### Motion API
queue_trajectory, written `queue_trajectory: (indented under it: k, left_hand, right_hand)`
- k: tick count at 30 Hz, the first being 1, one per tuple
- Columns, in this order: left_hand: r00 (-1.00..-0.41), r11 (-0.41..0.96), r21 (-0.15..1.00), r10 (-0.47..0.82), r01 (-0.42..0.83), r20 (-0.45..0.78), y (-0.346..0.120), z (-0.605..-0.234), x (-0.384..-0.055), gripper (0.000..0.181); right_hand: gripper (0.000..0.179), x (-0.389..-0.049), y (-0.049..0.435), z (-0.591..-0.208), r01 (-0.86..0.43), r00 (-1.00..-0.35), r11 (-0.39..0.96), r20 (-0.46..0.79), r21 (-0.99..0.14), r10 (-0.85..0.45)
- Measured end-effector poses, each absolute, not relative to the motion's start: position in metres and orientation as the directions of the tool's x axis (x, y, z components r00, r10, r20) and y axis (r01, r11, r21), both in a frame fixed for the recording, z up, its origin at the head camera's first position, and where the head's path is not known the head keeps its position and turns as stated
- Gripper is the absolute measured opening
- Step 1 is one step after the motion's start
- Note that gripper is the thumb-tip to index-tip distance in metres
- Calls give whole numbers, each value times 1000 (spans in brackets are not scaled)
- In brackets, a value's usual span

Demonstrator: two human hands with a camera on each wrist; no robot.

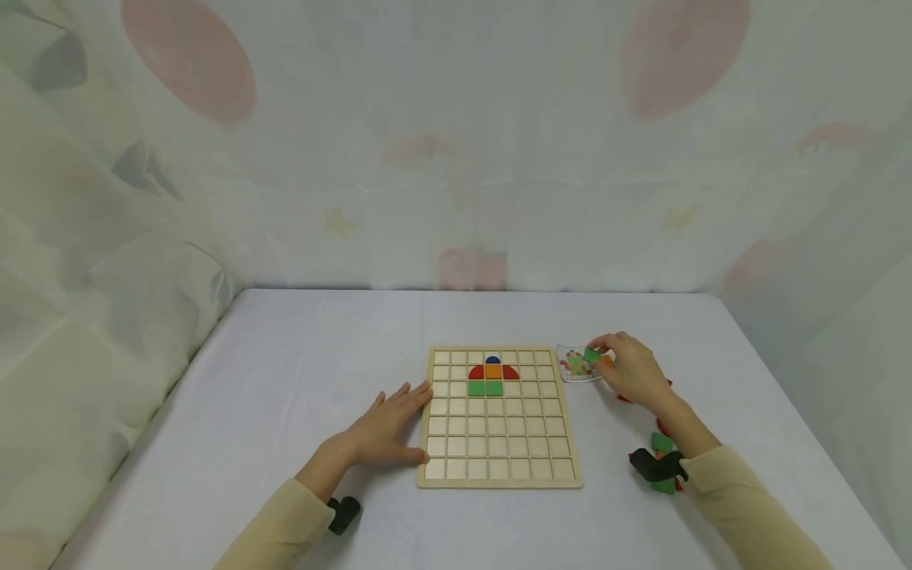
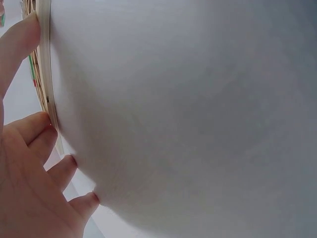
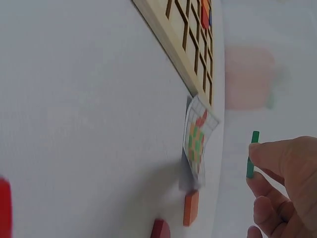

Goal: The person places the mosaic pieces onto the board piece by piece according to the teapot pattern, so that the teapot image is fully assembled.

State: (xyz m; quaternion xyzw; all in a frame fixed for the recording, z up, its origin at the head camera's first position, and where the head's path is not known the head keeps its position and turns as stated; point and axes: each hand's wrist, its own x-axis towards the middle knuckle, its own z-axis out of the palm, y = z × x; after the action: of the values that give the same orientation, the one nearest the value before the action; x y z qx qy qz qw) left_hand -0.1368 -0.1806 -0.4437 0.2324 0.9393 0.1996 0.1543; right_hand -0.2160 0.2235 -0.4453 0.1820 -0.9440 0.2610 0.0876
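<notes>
My right hand (image 1: 634, 370) pinches a thin green square tile (image 3: 253, 153) between thumb and fingertips, raised over the right side of the table. Just below it lies a curled pattern card (image 1: 574, 366) printed with coloured shapes, beside the board's upper right corner. The wooden grid board (image 1: 499, 484) holds a blue half-round tile (image 1: 492, 360) at the top, an orange square (image 1: 493, 371) between two red curved tiles (image 1: 476, 373), and two green squares (image 1: 485, 388) beneath. With fingers spread, my left hand (image 1: 385, 431) touches the board's left edge.
An orange tile (image 3: 191, 208) lies by the card, with a dark red piece (image 3: 159, 229) near it. More loose tiles, green (image 1: 662, 442) and red, are scattered under my right forearm. A patterned cloth wall (image 1: 456, 198) rises behind the white table.
</notes>
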Motion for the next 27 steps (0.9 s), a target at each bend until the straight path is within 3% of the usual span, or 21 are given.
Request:
queue_trajectory:
  k: [10,27]
  left_hand:
    - [-845,813,444,498,377,-195,-181,-443,-137,92]
    - [-846,817,430,498,385,-188,-184,-445,-137,93]
  right_hand:
    - [25,-209,190,-445,-449,-893,747,278,-490,-354]
    - [20,-200,135,-457,-456,-887,730,192,-509,-420]
